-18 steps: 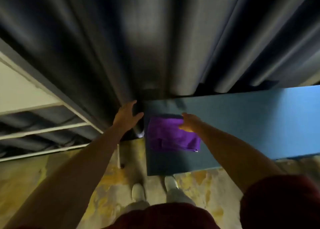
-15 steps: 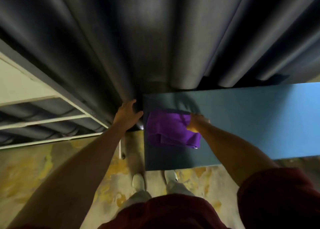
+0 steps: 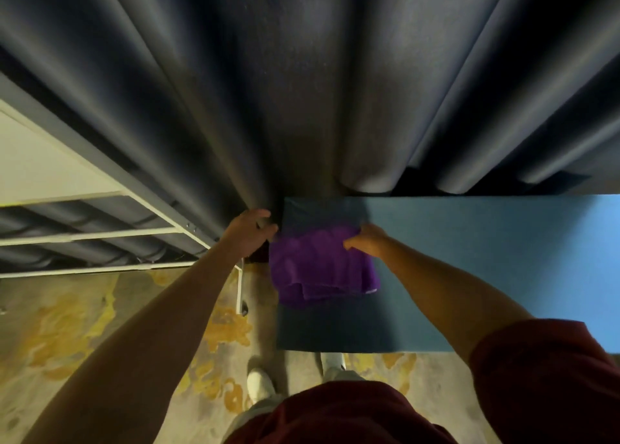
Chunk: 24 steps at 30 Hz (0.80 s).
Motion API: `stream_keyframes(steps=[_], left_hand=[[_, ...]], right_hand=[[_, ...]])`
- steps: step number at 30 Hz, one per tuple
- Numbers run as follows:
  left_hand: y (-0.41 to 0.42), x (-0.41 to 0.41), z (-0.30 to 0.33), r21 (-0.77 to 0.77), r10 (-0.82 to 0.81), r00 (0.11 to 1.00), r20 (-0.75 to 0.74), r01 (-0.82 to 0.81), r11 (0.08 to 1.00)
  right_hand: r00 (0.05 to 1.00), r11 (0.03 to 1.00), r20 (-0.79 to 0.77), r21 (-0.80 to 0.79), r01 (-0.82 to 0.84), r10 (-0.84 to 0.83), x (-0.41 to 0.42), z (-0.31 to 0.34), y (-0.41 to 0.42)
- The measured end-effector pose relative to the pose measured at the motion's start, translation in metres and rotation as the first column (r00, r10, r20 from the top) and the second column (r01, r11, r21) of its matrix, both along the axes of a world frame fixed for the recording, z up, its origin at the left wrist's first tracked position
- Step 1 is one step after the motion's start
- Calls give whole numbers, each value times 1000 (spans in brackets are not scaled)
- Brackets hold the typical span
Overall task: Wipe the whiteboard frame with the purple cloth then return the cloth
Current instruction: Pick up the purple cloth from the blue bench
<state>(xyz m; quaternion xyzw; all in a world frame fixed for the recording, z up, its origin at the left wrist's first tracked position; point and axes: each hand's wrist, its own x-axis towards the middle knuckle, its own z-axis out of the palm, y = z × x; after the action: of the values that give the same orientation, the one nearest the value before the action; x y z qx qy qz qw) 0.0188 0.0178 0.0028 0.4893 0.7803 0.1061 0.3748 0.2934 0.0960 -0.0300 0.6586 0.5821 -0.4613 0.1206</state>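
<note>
Fingers of the right hand [image 3: 367,238] pinch the purple cloth [image 3: 322,269] on the blue table [image 3: 469,259].

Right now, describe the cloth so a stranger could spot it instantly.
Find the blue table in front of the dark curtain. At its left end lies the purple cloth, folded, with the right hand at its far edge. Nothing else here is purple.

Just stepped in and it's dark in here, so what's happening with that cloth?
A person stands at a blue table. Their right hand pinches the far edge of a folded purple cloth lying near the table's left end. Their left hand rests at the table's corner against the dark curtain. A white-framed board stands to the left.
</note>
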Motion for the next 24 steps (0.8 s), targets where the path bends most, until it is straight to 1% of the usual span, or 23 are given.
stream_keyframes(steps=[2, 3, 4, 6, 7, 8, 10, 11, 13, 14, 16, 17, 19, 21, 22, 24], left_hand=[[0, -14, 17, 42, -9, 1000, -21, 10, 999], [-1, -21, 28, 70, 2, 1000, -8, -1, 998], [-5, -29, 40, 103, 31, 999, 36, -35, 994], [-20, -50, 67, 183, 94, 978, 183, -128, 975], [-26, -56, 79, 215, 99, 962, 256, -156, 964], [-34, -66, 94, 250, 95, 953, 288, -170, 953], [-66, -94, 128, 338, 84, 966, 246, -167, 926], [-84, -110, 143, 395, 103, 967, 231, -190, 899], [-112, -137, 169, 500, 132, 963, 234, -236, 833], [-127, -151, 179, 543, 136, 956, 260, -261, 798], [-165, -187, 199, 602, 162, 941, 298, -317, 733], [-180, -202, 208, 624, 176, 938, 299, -332, 708], [-214, -235, 227, 649, 208, 932, 296, -356, 673], [-249, -266, 243, 668, 222, 929, 296, -367, 647], [-266, -281, 250, 683, 230, 929, 289, -369, 630], [-296, -307, 261, 716, 240, 931, 276, -366, 595]], right_hand=[[986, 990, -133, 110, -89, 103, -39, 29, 11], [963, 979, -212, 148, -138, 168, -61, 47, 16], [926, 962, -286, 191, -195, 245, -85, 66, 19], [838, 907, -382, 314, -280, 391, -132, 109, 17], [801, 886, -414, 360, -292, 432, -148, 126, 16], [761, 867, -448, 396, -301, 469, -165, 147, 13], [670, 823, -502, 467, -322, 547, -200, 190, -5], [628, 799, -517, 508, -322, 582, -217, 209, -16], [538, 759, -558, 587, -282, 631, -245, 238, -34], [496, 744, -577, 617, -256, 649, -261, 250, -46], [445, 734, -604, 643, -218, 661, -295, 271, -81], [438, 741, -620, 645, -189, 651, -309, 280, -97], [408, 777, -676, 609, -159, 614, -339, 296, -130], [383, 828, -736, 523, -203, 559, -372, 301, -164], [361, 846, -766, 470, -251, 532, -391, 301, -181], [341, 855, -797, 388, -345, 499, -426, 298, -216]])
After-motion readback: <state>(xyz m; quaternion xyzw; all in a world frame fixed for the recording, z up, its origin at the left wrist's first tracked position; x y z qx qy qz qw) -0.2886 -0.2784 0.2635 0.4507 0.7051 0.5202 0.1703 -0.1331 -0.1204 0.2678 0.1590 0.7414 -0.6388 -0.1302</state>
